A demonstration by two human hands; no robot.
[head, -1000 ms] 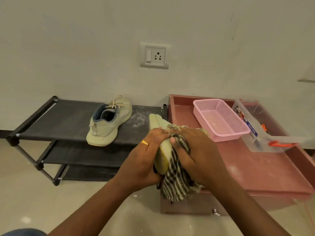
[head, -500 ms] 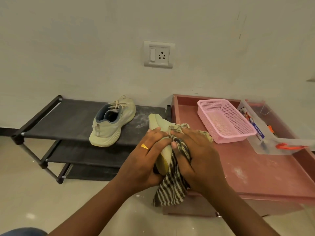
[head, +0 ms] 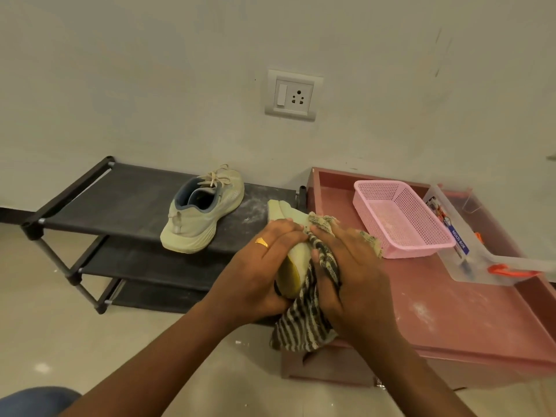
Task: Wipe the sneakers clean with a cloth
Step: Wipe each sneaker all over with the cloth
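Observation:
A pale yellow-green sneaker [head: 293, 260] is held sole-side toward me in the air between the shoe rack and the pink table. My left hand [head: 255, 272], with a gold ring, grips its left side. My right hand [head: 349, 272] presses a brown-and-cream striped cloth [head: 304, 326] against the sneaker's right side; the cloth's tail hangs below. Most of this sneaker is hidden by hands and cloth. The second matching sneaker [head: 201, 212] stands upright on the top shelf of the black shoe rack [head: 90, 203], heel toward me.
A low pink table [head: 451, 320] with a raised rim stands to the right, dusted with white powder. On it sit a pink mesh basket [head: 400, 218] and a clear plastic box [head: 469, 239] with an orange latch. A wall socket [head: 293, 96] is above. Tiled floor lies below.
My right hand with the cloth has slid slightly along the sneaker, and the cloth's hanging tail has shifted. The head view has drifted a little.

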